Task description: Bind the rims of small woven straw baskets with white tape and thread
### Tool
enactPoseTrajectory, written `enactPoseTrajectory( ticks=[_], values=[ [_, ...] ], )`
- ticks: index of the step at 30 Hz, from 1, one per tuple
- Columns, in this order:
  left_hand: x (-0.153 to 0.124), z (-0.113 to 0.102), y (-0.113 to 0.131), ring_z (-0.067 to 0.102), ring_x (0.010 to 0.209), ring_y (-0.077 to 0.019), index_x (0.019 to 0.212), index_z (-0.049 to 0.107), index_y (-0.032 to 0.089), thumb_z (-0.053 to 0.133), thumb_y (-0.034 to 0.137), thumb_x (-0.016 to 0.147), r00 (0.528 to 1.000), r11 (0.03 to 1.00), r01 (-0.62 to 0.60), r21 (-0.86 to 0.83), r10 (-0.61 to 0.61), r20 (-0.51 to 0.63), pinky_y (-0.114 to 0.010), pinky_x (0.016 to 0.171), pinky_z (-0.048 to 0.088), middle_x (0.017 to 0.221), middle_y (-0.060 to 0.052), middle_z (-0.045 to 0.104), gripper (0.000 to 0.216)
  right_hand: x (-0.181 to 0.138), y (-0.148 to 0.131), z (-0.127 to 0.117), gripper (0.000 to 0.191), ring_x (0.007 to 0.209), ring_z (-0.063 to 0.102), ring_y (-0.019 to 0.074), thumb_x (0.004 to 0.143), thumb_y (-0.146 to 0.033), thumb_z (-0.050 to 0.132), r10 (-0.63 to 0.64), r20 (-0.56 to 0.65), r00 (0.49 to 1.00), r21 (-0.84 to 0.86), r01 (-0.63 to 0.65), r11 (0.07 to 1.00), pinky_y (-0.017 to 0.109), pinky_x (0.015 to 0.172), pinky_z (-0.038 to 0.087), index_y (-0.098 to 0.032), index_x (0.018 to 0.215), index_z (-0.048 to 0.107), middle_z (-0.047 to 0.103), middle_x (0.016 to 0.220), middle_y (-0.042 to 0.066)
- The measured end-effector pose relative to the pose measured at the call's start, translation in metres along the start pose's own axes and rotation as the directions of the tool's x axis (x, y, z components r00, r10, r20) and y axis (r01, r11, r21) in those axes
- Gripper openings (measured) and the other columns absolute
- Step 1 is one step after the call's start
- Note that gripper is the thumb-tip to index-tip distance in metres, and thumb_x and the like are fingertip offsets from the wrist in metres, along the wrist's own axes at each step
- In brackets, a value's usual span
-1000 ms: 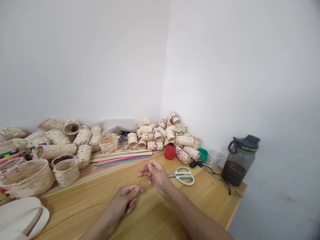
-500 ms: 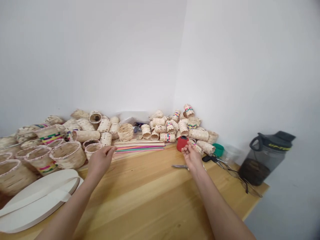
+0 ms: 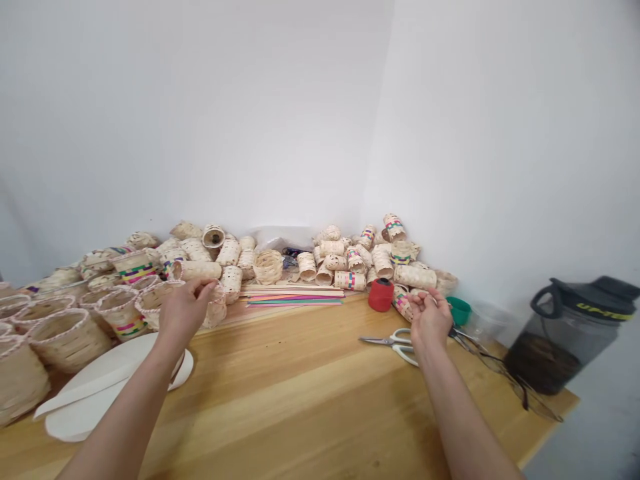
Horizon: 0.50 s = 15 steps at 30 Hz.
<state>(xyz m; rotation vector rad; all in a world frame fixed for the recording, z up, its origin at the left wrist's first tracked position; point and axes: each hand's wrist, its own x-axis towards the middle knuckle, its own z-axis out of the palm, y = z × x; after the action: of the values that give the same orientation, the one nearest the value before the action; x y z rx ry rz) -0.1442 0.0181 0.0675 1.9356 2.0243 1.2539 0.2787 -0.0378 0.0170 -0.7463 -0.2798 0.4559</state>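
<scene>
My left hand (image 3: 186, 312) is raised over the table with its fingertips pinched together, in front of the small woven baskets. My right hand (image 3: 431, 321) is closed too, thumb and fingertips meeting, above and just right of the white-handled scissors (image 3: 399, 343). Whatever is between the fingers of either hand is too fine or hidden to make out. A spool of red thread (image 3: 381, 295) stands to the left of my right hand. Flat coloured strips (image 3: 295, 298) lie beyond, between the two hands.
A coil of pale flat strip (image 3: 95, 400) lies at left beside pink-rimmed baskets (image 3: 73, 340). Woven pieces (image 3: 383, 261) are heaped along the wall. At right are a green cup (image 3: 459, 311), eyeglasses (image 3: 525, 393) and a dark bottle (image 3: 555, 353) near the table edge.
My hands have moved farther apart, the right one outward to the right, uncovering the scissors' handles. The view has turned slightly left. Both hands stay pinched.
</scene>
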Motion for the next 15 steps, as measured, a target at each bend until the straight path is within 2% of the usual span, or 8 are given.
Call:
enactPoseTrajectory(
  ticks=[3, 7, 12, 15],
  values=[
    [-0.008, 0.005, 0.014, 0.047, 0.049, -0.0149, 0.101, 0.068, 0.017, 0.046, 0.044, 0.079, 0.996, 0.981, -0.053, -0.186, 0.065, 0.061, -0.023, 0.047, 0.036, 0.052, 0.002, 0.052, 0.041, -0.004, 0.002, 0.003, 0.016, 0.049, 0.052, 0.0032, 0.070, -0.011, 0.058, -0.028, 0.014, 0.999, -0.004, 0.029, 1.000, 0.021, 0.067, 0.054, -0.019, 0.083, 0.053, 0.055, 0.059, -0.010],
    [-0.022, 0.005, 0.038, 0.044, 0.049, -0.0117, 0.097, 0.069, 0.016, 0.055, 0.048, 0.073, 0.968, 0.856, -0.088, -0.509, 0.194, 0.157, -0.022, 0.048, 0.037, 0.055, 0.003, 0.053, 0.042, -0.010, 0.005, 0.006, 0.017, 0.049, 0.053, 0.0046, 0.069, -0.013, 0.059, -0.020, 0.047, 0.999, -0.017, 0.021, 1.000, 0.020, 0.061, 0.054, -0.018, 0.085, 0.056, 0.056, 0.059, -0.009],
    [-0.029, 0.002, 0.051, 0.046, 0.051, -0.0116, 0.089, 0.072, 0.018, 0.061, 0.043, 0.068, 0.969, 0.845, -0.063, -0.530, 0.178, 0.170, -0.022, 0.048, 0.036, 0.058, 0.002, 0.058, 0.034, -0.014, 0.009, 0.006, 0.021, 0.051, 0.056, 0.0055, 0.071, -0.017, 0.062, 0.007, 0.096, 0.995, -0.034, -0.004, 0.999, 0.021, 0.060, 0.054, -0.018, 0.092, 0.059, 0.059, 0.061, -0.008],
    [-0.025, 0.001, 0.046, 0.043, 0.048, -0.0106, 0.090, 0.071, 0.018, 0.064, 0.038, 0.067, 0.993, 0.797, -0.027, -0.603, 0.088, 0.072, -0.022, 0.047, 0.034, 0.053, 0.004, 0.053, 0.031, -0.009, 0.014, 0.001, 0.016, 0.056, 0.059, 0.0060, 0.076, -0.020, 0.062, 0.021, 0.067, 0.998, -0.045, -0.018, 0.999, 0.020, 0.060, 0.054, -0.018, 0.091, 0.059, 0.061, 0.065, -0.007]
  ],
)
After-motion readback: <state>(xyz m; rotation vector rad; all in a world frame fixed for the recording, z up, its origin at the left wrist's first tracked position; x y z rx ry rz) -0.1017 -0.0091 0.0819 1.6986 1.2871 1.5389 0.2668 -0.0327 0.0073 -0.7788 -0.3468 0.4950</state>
